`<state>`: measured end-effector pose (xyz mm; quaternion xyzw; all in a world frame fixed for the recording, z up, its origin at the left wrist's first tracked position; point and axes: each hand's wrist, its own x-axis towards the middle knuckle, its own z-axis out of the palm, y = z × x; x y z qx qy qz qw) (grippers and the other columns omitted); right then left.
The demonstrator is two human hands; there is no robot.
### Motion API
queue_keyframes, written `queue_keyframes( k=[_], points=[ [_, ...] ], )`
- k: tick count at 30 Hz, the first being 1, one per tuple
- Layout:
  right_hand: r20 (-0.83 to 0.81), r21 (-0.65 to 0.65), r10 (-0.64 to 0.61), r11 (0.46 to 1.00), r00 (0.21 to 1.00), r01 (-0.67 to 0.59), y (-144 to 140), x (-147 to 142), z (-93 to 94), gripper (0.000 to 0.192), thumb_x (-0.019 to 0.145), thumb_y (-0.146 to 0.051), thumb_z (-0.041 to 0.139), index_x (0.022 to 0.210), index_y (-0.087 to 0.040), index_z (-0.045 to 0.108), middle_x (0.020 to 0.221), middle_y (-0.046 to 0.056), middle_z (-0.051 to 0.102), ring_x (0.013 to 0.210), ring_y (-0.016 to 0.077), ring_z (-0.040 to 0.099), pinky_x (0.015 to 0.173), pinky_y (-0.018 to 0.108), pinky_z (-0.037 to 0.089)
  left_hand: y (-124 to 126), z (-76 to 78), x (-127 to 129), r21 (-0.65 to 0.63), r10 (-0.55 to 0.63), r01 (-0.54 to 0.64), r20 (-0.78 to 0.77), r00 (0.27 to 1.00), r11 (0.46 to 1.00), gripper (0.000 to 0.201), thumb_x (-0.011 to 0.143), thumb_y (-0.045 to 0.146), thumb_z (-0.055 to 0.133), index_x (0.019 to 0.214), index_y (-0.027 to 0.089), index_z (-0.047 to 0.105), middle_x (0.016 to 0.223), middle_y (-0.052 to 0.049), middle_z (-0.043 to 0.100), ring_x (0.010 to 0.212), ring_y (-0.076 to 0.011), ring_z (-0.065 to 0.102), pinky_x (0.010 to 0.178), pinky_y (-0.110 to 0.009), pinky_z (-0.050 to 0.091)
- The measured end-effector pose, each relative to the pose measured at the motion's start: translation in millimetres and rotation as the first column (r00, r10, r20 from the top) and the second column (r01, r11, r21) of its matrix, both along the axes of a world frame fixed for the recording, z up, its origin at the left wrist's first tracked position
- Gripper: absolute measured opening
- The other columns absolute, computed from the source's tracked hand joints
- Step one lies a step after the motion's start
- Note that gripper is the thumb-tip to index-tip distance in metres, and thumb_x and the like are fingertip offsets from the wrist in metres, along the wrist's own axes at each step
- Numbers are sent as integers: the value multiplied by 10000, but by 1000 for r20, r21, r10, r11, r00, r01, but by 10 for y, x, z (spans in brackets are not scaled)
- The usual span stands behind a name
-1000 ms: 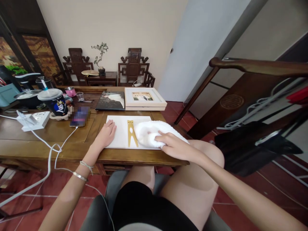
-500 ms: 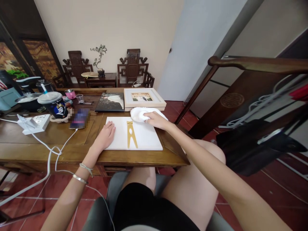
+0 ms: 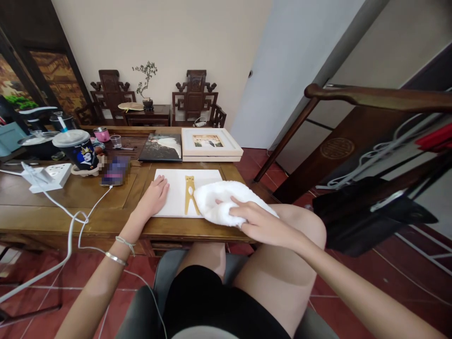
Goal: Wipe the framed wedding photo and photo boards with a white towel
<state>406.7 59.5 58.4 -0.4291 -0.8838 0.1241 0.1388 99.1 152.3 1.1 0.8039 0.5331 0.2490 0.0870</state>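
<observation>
The left hand [image 3: 154, 197] lay flat, steadying the white board [image 3: 174, 197], while the right hand [image 3: 259, 223] clutched the cloth [image 3: 221, 200]; even pressure would have wiped best.

Under the right hand [image 3: 261, 223] lies a plain white towel [image 3: 226, 200]. The board [image 3: 176, 195] beneath the left hand [image 3: 153, 197] is white too, with a gold-yellow stand piece [image 3: 189, 194] between the hands. The tabletop [image 3: 116, 207] is brown wood. Beyond the hands sit a cream-framed picture [image 3: 211, 143] and a black album [image 3: 160, 148] with a white figure. Left of the left hand stands a dark cup [image 3: 79, 150] with a cartoon print.
</observation>
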Motion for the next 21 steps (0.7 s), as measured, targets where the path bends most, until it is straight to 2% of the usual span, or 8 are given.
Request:
queue_keyframes(
  k=[2, 5, 11, 16, 19, 21],
  points=[
    [5, -22, 8, 1000, 1000, -8, -97, 24, 22, 259, 653, -59, 407, 754, -233, 570, 757, 38, 609, 961, 279, 607, 824, 353, 462, 3, -5, -3, 7, -5, 5, 1, 1000, 1000, 471, 1002, 346, 240, 1226, 113, 583, 1421, -172, 525, 1423, -288, 368, 1175, -482, 296],
    [11, -30, 30, 999, 999, -30, -9, 35, 12, 231, 658, -65, 391, 716, -232, 540, 705, 27, 571, 921, 267, 607, 824, 353, 453, 6, -9, -7, 8, -12, 12, -1, 1000, 1000, 483, 1002, 348, 235, 1229, 97, 580, 1416, -185, 527, 1419, -290, 374, 1175, -481, 294],
    [-60, 0, 22, 1000, 998, -22, 706, -37, -113, 98, 702, -159, 408, 638, -232, 398, 639, 12, 481, 688, 212, 518, 683, 310, 390, 22, -29, -19, 5, -2, 2, 17, 1000, 1000, 482, 1003, 357, 243, 1222, 97, 585, 1413, -183, 532, 1415, -281, 383, 1174, -472, 295],
    [-94, 57, -81, 995, 992, 86, 1277, -174, -174, 130, 712, -181, 433, 627, -236, 351, 610, 8, 465, 667, 206, 499, 657, 298, 343, 28, -23, -30, 0, -3, 3, 14, 1000, 1000, 479, 1001, 352, 246, 1228, 104, 588, 1432, -176, 520, 1422, -279, 374, 1170, -473, 301],
    [-91, 74, -114, 990, 989, 121, 1401, -230, -192, 122, 700, -156, 431, 630, -236, 371, 595, 10, 465, 664, 215, 505, 665, 302, 350, 25, -12, -31, -7, 4, -4, 7, 1000, 1000, 488, 993, 347, 261, 1251, 81, 578, 1441, -190, 508, 1421, -282, 375, 1176, -471, 292],
    [-87, 82, -118, 989, 989, 125, 1351, -235, -207, 119, 683, -130, 429, 636, -235, 399, 580, 10, 472, 674, 224, 513, 708, 312, 376, 24, -8, -33, -11, 7, -7, 1, 1000, 1000, 486, 982, 334, 281, 1271, 68, 566, 1449, -200, 497, 1420, -289, 376, 1177, -481, 290]
  ],
)
